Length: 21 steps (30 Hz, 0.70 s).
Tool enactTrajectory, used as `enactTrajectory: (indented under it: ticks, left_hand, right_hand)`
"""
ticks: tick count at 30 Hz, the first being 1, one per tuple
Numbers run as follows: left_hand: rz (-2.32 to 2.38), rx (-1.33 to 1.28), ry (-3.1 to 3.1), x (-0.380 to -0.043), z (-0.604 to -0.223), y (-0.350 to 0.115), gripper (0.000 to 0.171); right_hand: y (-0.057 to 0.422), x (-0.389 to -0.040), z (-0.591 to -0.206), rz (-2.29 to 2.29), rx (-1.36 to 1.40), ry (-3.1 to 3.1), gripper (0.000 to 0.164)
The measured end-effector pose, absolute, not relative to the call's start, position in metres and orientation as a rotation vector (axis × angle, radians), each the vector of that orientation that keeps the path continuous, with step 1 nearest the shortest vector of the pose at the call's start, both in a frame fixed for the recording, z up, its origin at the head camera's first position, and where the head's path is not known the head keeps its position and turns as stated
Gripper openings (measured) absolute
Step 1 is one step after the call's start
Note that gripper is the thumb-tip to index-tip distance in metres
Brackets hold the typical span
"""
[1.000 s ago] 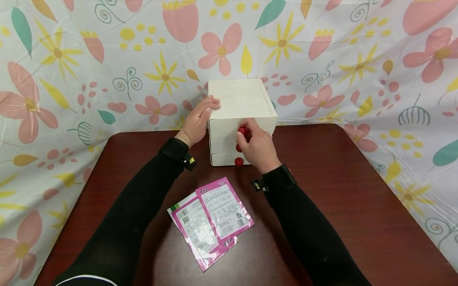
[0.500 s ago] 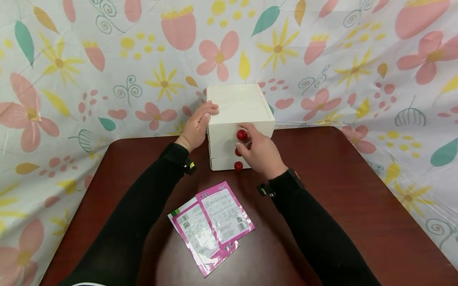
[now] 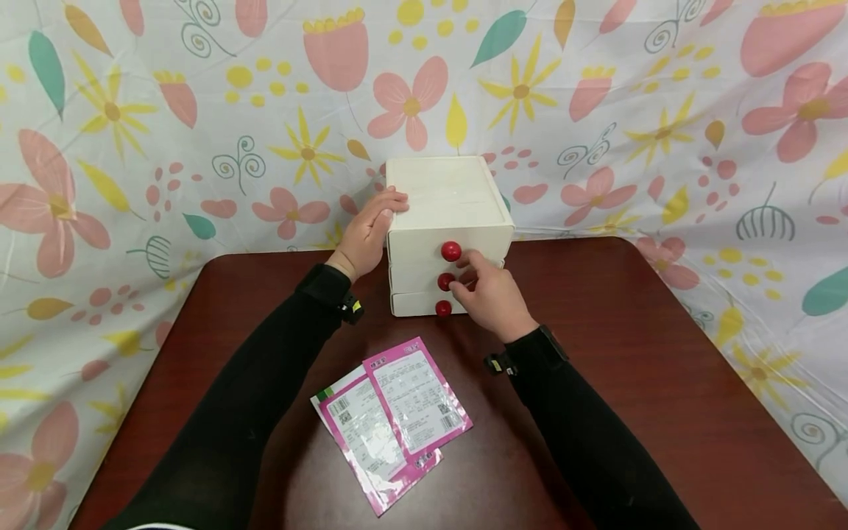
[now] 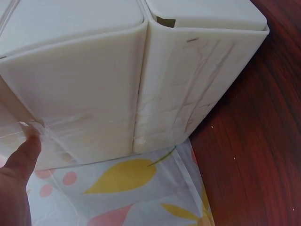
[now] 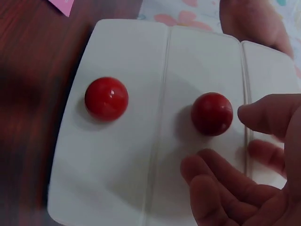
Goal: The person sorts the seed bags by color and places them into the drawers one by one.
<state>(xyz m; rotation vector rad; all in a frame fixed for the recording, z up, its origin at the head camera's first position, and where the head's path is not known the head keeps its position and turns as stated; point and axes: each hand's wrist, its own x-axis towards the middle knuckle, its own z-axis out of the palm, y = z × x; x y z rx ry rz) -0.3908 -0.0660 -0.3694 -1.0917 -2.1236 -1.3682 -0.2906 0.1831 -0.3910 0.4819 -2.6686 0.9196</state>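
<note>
A small white drawer box (image 3: pixel 445 193) stands against the backdrop, with three red round knobs in a column on its front. My left hand (image 3: pixel 366 230) rests on its left side, fingertips over the top edge; in the left wrist view a fingertip touches clear tape on the side wall. My right hand (image 3: pixel 492 300) is at the middle knob (image 5: pixel 211 114), thumb and fingers spread around it with gaps showing in the right wrist view. The top knob (image 3: pixel 451 251) and the bottom knob (image 5: pixel 106 99) are untouched. All three drawers sit closed.
Two pink-and-white packets (image 3: pixel 419 397) overlap on the brown table (image 3: pixel 636 353) in front of the box, their printed sides up. A floral cloth (image 3: pixel 265 110) hangs right behind the table's back edge.
My right hand has let go of the top knob and moved down and slightly right to the middle one. The left hand keeps its place on the box.
</note>
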Motion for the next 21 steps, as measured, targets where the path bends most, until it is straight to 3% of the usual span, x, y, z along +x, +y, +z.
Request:
enactTrajectory:
  ticks: [11, 21]
  left_hand:
    - [-1.397, -1.11, -2.091, -0.358, -0.341, -0.06, 0.032]
    - [-1.396, -1.109, -2.073, -0.358, -0.341, -0.059, 0.032]
  right_hand:
    - [0.17, -0.302, -0.398, 0.943, 0.553, -2.802, 0.03]
    - [0.163, -0.309, -0.409, 1.002, 0.504, -2.793, 0.024]
